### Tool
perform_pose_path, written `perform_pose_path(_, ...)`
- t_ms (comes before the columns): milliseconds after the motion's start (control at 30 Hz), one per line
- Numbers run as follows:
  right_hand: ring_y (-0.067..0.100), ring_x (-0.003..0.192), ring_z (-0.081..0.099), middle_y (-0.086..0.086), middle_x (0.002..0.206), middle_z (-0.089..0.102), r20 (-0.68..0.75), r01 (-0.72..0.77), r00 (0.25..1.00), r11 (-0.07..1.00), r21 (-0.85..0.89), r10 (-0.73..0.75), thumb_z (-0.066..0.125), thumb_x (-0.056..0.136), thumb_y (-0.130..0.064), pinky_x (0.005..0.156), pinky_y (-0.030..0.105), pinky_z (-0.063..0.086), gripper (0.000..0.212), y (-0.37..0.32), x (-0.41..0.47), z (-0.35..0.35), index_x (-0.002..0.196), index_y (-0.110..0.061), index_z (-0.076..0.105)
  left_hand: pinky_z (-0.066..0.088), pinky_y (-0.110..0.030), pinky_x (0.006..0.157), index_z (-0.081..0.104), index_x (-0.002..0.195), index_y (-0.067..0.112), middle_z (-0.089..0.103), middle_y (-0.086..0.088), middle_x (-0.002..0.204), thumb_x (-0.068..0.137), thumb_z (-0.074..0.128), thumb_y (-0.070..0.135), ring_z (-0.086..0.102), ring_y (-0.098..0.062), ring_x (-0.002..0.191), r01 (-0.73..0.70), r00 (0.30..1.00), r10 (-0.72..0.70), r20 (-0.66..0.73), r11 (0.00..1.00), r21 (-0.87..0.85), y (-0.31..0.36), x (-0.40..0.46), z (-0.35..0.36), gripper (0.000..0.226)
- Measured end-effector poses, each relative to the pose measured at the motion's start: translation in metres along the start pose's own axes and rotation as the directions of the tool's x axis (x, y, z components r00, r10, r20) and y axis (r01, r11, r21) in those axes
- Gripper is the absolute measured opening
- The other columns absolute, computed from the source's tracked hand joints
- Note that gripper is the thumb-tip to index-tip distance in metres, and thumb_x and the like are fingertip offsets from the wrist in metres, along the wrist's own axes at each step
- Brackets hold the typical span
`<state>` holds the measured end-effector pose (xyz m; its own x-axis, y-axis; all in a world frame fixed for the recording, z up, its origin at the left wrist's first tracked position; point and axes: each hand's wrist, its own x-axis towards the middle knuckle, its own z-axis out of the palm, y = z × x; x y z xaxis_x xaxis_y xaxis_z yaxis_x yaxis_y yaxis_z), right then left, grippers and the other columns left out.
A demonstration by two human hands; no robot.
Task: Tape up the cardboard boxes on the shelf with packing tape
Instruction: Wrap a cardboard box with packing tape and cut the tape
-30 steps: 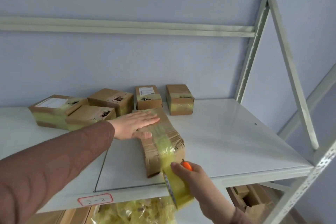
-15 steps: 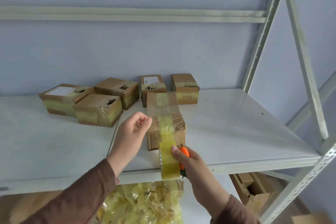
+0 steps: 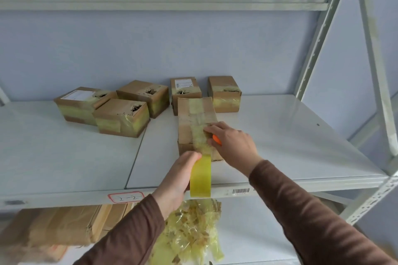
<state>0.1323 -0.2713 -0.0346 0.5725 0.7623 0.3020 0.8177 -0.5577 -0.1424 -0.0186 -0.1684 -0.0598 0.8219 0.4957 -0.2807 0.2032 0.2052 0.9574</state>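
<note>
A cardboard box (image 3: pixel 195 118) lies on the white shelf (image 3: pixel 280 135) near its front edge, with yellowish packing tape running along its top and down its near face. My left hand (image 3: pixel 177 178) grips the yellow tape roll (image 3: pixel 200 176) at the shelf's front edge, just below the box. Over the near end of the box's top, my right hand (image 3: pixel 233 146) holds an orange cutter (image 3: pixel 217 140), and its fingertips touch the tape there.
Several smaller taped boxes (image 3: pixel 121 117) stand at the back of the shelf. A bag of yellowish tape scraps (image 3: pixel 191 232) and flattened cardboard (image 3: pixel 53 228) lie on the lower shelf. Metal uprights (image 3: pixel 374 66) rise at the right.
The tape roll has passed from my right hand to my left. My right hand moved up onto the box top with the orange cutter. The view shifted lower.
</note>
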Motion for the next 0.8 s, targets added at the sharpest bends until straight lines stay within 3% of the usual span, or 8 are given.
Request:
perform_pose_path(67,0.029,0.096,0.071,-0.016,0.140,0.050,-0.018,-0.016,1.000,1.000,0.009,0.016,0.049,0.105,-0.044,0.075,0.038,0.052,0.034,-0.001,0.000,0.010,0.139,-0.040,0.053,0.047,-0.044,0.103,0.069,0.109,0.027,0.064,-0.003,0.109,0.094,0.061,0.049,0.061,-0.026,0.112,0.121,0.992,-0.121,0.018,0.993,0.019,0.002,0.005,-0.002,0.027)
perform_pose_path(200,0.030,0.094,0.071,-0.016,0.138,0.051,-0.038,-0.012,0.999,0.999,0.047,0.014,0.052,0.104,-0.044,0.077,0.041,0.054,0.034,0.000,0.001,0.007,0.137,-0.040,0.055,0.056,-0.027,0.057,0.069,0.100,0.019,0.070,-0.004,0.070,0.100,0.058,0.043,0.068,-0.019,0.061,0.286,0.953,-0.285,0.107,0.958,0.006,0.011,0.004,-0.008,0.026)
perform_pose_path(267,0.028,0.099,0.069,-0.012,0.135,0.053,0.017,0.009,1.000,0.996,0.091,-0.010,0.053,0.103,-0.041,0.083,0.043,0.056,0.033,0.000,0.005,0.000,0.136,-0.038,0.058,0.054,-0.025,0.052,0.068,0.093,0.016,0.068,-0.004,0.063,0.101,0.058,0.037,0.066,-0.018,0.054,0.298,0.949,-0.297,0.108,0.954,0.010,0.015,0.002,-0.007,0.024)
perform_pose_path(367,0.024,0.106,0.063,-0.004,0.130,0.055,0.022,0.011,1.000,0.946,0.323,-0.019,0.060,0.100,-0.028,0.089,0.041,0.052,0.035,0.006,0.005,-0.020,0.135,-0.026,0.057,0.058,-0.029,0.056,0.064,0.102,0.008,0.071,-0.012,0.070,0.102,0.057,0.033,0.071,-0.023,0.058,0.308,0.945,-0.302,0.128,0.951,-0.032,0.015,0.001,-0.002,0.026)
perform_pose_path(433,0.019,0.090,0.060,-0.004,0.110,0.056,-0.040,-0.011,0.999,0.902,0.432,0.032,0.060,0.097,-0.023,0.073,0.033,0.047,0.030,0.012,0.000,-0.029,0.123,-0.018,0.047,0.060,-0.032,0.058,0.061,0.112,0.006,0.072,-0.017,0.075,0.102,0.059,0.035,0.073,-0.027,0.062,0.324,0.941,-0.313,0.126,0.942,-0.081,0.013,0.003,-0.001,0.031)
perform_pose_path(533,0.015,0.066,0.046,-0.001,0.081,0.051,0.079,-0.050,0.997,0.873,0.484,0.013,0.057,0.095,-0.023,0.057,0.027,0.035,0.024,0.015,-0.009,-0.037,0.103,-0.016,0.036,0.060,-0.033,0.058,0.064,0.117,0.006,0.073,-0.017,0.077,0.102,0.060,0.035,0.075,-0.028,0.064,0.317,0.946,-0.305,0.112,0.940,-0.122,0.009,0.007,0.000,0.033)
perform_pose_path(600,0.016,0.070,0.051,0.003,0.085,0.059,0.161,-0.008,0.984,0.898,0.441,-0.070,0.056,0.099,-0.022,0.057,0.022,0.037,0.016,0.014,-0.013,-0.039,0.102,-0.016,0.042,0.060,-0.032,0.057,0.070,0.118,0.005,0.075,-0.016,0.080,0.102,0.060,0.033,0.075,-0.029,0.068,0.300,0.951,-0.288,0.109,0.947,-0.114,0.008,0.008,0.001,0.034)
perform_pose_path(800,0.016,0.090,0.064,-0.009,0.105,0.070,0.022,0.253,0.966,0.957,0.143,-0.259,0.060,0.102,-0.038,0.080,0.036,0.053,0.018,0.009,-0.018,-0.041,0.116,-0.028,0.065,0.057,-0.028,0.056,0.078,0.108,0.007,0.076,-0.014,0.085,0.090,0.074,0.027,0.077,-0.028,0.078,0.233,0.966,-0.225,0.125,0.971,-0.058,0.008,0.003,0.001,0.027)
